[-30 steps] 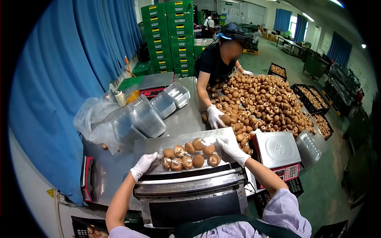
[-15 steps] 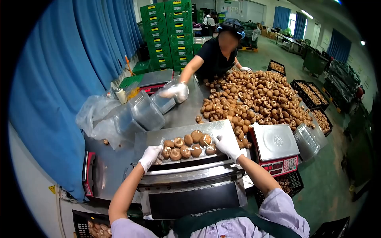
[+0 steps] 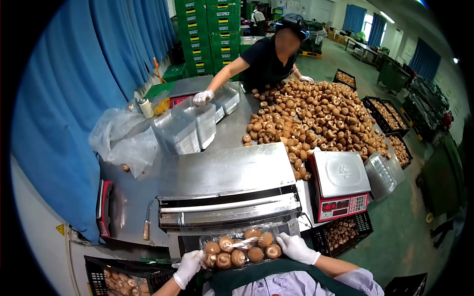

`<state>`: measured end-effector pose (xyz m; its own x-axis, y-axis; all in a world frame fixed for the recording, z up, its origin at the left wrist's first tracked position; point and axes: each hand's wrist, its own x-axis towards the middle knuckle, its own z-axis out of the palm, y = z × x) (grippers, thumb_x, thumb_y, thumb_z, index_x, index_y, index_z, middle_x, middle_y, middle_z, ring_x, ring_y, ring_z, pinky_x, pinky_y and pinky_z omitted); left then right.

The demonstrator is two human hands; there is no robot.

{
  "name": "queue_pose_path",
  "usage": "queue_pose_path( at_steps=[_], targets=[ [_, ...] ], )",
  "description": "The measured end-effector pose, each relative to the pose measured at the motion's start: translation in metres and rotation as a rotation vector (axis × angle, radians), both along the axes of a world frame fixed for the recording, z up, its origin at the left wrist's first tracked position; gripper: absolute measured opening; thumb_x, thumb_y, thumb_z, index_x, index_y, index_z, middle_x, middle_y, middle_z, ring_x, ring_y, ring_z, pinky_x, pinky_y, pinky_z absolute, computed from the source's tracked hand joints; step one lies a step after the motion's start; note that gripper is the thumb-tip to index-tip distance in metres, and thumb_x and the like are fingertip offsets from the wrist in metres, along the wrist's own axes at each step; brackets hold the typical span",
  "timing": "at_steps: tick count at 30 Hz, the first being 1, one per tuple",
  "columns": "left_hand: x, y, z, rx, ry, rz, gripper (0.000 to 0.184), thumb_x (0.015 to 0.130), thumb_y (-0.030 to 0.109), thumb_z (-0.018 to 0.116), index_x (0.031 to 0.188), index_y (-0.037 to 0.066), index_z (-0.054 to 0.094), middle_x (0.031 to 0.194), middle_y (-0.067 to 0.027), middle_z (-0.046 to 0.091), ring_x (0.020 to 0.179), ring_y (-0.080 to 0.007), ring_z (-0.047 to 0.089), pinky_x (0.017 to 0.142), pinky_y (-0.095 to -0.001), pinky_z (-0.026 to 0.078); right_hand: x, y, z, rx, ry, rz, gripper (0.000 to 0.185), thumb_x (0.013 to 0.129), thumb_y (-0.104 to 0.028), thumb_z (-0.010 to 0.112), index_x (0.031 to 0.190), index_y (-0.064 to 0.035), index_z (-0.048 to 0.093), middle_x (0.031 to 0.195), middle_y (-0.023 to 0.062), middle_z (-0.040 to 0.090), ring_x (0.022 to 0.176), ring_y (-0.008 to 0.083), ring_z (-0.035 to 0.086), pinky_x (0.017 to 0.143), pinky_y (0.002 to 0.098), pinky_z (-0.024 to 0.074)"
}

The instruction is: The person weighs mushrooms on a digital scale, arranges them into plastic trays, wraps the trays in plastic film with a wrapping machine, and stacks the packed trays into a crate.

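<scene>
A clear tray of brown mushrooms under plastic film (image 3: 239, 250) is held close to my body, in front of the wrapping machine (image 3: 229, 209). Gloved in white, my left hand (image 3: 188, 266) grips the tray's left end. My right hand (image 3: 297, 248), also gloved, holds its right end with the fingers at the film. The machine's flat metal top (image 3: 232, 167) lies beyond the tray, with a white roller below it. A knife (image 3: 147, 224) rests left of the machine.
Across the table, a co-worker's gloved hand (image 3: 203, 97) touches stacked clear trays (image 3: 185, 128). A mushroom pile (image 3: 316, 118) covers the right side. A scale (image 3: 342, 180) stands right of the machine. Crates of mushrooms (image 3: 340, 232) sit below. Plastic bags (image 3: 131, 143) lie left.
My hands have brought the wrapped tray from the machine's top toward my body. The co-worker's hand has moved from the pile to the stacked trays.
</scene>
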<state>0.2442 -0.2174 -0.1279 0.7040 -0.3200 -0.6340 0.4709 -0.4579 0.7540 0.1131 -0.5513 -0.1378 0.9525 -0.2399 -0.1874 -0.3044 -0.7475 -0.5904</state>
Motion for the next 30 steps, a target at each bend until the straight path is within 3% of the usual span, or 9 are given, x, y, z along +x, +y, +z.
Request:
queue_pose_path(
  at_steps=[8,12,13,15,18,20,22,24,30],
  targets=[
    [-0.001,0.002,-0.030,0.013,0.067,0.131,0.030,0.095,0.028,0.053,0.080,0.004,0.063,0.059,-0.0012,0.056,0.040,-0.0077,0.040,0.037,-0.0244,0.029,0.026,-0.022,0.015,0.117,0.176,0.081,0.036,0.093,-0.037,0.049,0.098,-0.0039,0.062,0.081,0.0238,0.064,0.080,0.0398,0.063,0.072,0.0447,0.0506],
    [-0.014,0.004,0.004,0.104,-0.103,0.295,0.029,0.092,0.027,0.059,0.072,0.005,0.060,0.056,0.0001,0.054,0.043,-0.0072,0.046,0.038,-0.0231,0.034,0.010,-0.033,0.030,0.171,-0.062,-0.153,0.033,0.089,-0.031,0.058,0.094,0.0004,0.063,0.075,0.0210,0.065,0.072,0.0322,0.066,0.063,0.0371,0.0521],
    [-0.024,0.011,-0.008,0.111,-0.094,0.304,0.029,0.092,0.027,0.059,0.072,0.005,0.060,0.056,0.0001,0.054,0.043,-0.0072,0.046,0.038,-0.0231,0.034,0.003,-0.033,0.034,0.029,0.133,-0.151,0.030,0.088,-0.029,0.060,0.091,0.0006,0.064,0.069,0.0187,0.064,0.068,0.0310,0.066,0.059,0.0352,0.0519],
    [-0.048,0.026,-0.042,0.328,-0.558,0.096,0.026,0.086,0.027,0.065,0.077,0.003,0.063,0.060,-0.0084,0.062,0.047,-0.0146,0.056,0.046,-0.0303,0.044,-0.021,-0.027,0.010,-0.050,0.187,-0.019,0.032,0.089,-0.033,0.056,0.087,-0.0020,0.063,0.068,0.0190,0.063,0.065,0.0360,0.064,0.060,0.0417,0.0515],
    [-0.069,0.022,-0.075,0.514,-0.606,-0.222,0.020,0.079,0.020,0.069,0.086,0.002,0.065,0.069,-0.0138,0.065,0.065,-0.0254,0.066,0.061,-0.0357,0.051,-0.034,-0.007,-0.012,-0.066,0.366,0.091,0.037,0.090,-0.041,0.049,0.089,-0.0076,0.063,0.076,0.0225,0.064,0.074,0.0392,0.064,0.068,0.0468,0.0513],
    [-0.064,0.004,-0.071,-0.101,-0.539,-0.254,0.022,0.078,0.019,0.069,0.092,0.002,0.064,0.086,-0.0152,0.067,0.081,-0.0294,0.066,0.070,-0.0342,0.050,-0.032,-0.007,-0.025,0.169,0.133,0.183,0.035,0.092,-0.038,0.049,0.103,-0.0084,0.062,0.079,0.0205,0.066,0.077,0.0337,0.067,0.070,0.0425,0.0519],
    [-0.064,-0.006,-0.105,-0.326,-0.436,-0.055,0.025,0.077,0.018,0.070,0.096,0.002,0.064,0.094,-0.0141,0.066,0.088,-0.0276,0.064,0.074,-0.0327,0.049,-0.028,0.002,-0.046,0.641,-0.028,-0.010,0.034,0.094,-0.030,0.048,0.112,-0.0035,0.060,0.089,0.0152,0.068,0.083,0.0256,0.067,0.075,0.0368,0.0531],
    [-0.066,-0.018,-0.127,-0.608,-0.274,0.161,0.028,0.076,0.017,0.070,0.099,0.002,0.063,0.102,-0.0129,0.064,0.095,-0.0256,0.062,0.078,-0.0310,0.048,-0.022,0.000,-0.025,1.718,0.113,-0.390,0.031,0.095,-0.018,0.048,0.115,0.0034,0.057,0.103,0.0123,0.065,0.091,0.0212,0.065,0.081,0.0326,0.0529],
    [-0.060,-0.067,-0.106,-0.613,-0.186,-0.047,0.027,0.077,0.017,0.069,0.099,0.002,0.063,0.103,-0.0120,0.064,0.096,-0.0243,0.062,0.079,-0.0305,0.048,-0.012,0.005,-0.021,1.364,-0.091,-0.020,0.027,0.094,-0.014,0.049,0.112,0.0040,0.057,0.107,0.0146,0.063,0.092,0.0211,0.064,0.079,0.0307,0.0535]
  ],
)
